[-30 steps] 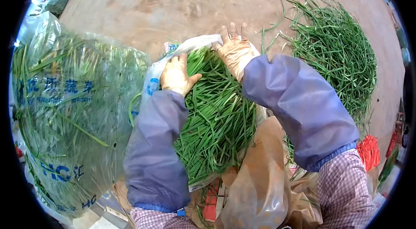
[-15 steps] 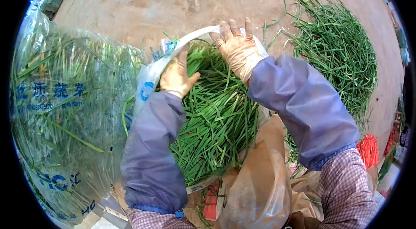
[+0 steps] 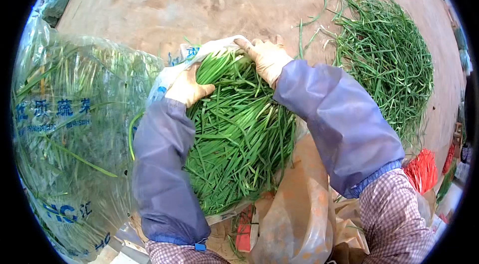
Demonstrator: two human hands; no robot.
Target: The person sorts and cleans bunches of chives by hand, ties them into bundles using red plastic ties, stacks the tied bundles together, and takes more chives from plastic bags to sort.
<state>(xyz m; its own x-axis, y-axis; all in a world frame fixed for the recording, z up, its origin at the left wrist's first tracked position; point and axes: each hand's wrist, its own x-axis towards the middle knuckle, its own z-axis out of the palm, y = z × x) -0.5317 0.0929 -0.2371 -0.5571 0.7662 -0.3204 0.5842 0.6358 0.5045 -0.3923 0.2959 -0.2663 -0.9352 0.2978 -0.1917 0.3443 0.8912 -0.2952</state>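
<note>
Both my hands wear thin, pale gloves. My left hand (image 3: pixel 188 88) lies at the upper left of an open plastic bag (image 3: pixel 172 74), thumb spread over the green stalks (image 3: pixel 237 134) inside and fingers along the bag's inner side, partly hidden. At the bag's far rim, my right hand (image 3: pixel 269 59) has its fingers bent over the plastic, pinching the edge. Lighter green stalks (image 3: pixel 214 67) lie between my hands, lined up at the top of the bag.
A large, clear printed bag of greens (image 3: pixel 75 139) lies at the left. On the right is a loose heap of green stalks (image 3: pixel 384 59). Red ties (image 3: pixel 421 171) sit at the lower right, and a brownish plastic sheet (image 3: pixel 299 204) hangs near my body.
My left hand has shifted left and slightly down along the bag. My right hand's fingers, spread before, have bent onto the rim, which has folded inward. More light stalks show.
</note>
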